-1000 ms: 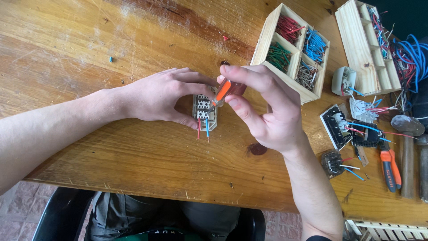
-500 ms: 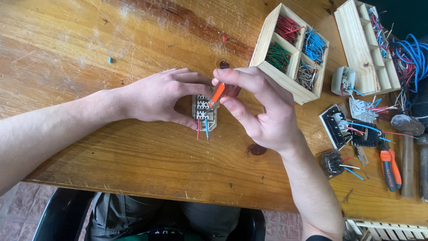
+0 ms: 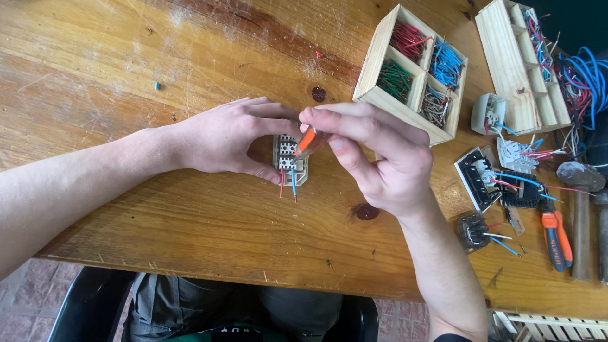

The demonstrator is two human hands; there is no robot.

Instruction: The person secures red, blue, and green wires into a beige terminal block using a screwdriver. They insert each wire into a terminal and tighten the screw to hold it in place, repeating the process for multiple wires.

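Worn wooden tabletop, scratched; square wooden box with four compartments of red, blue, green and grey wire pieces near the far edge. Since the earlier frame, little has shifted. Left hand pins a small beige terminal block with red and blue wire ends to the table, fingers closed around it. Right hand pinches an orange-handled screwdriver, tip on the block.

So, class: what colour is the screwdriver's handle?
Orange screwdriver handle, seen in the head view.
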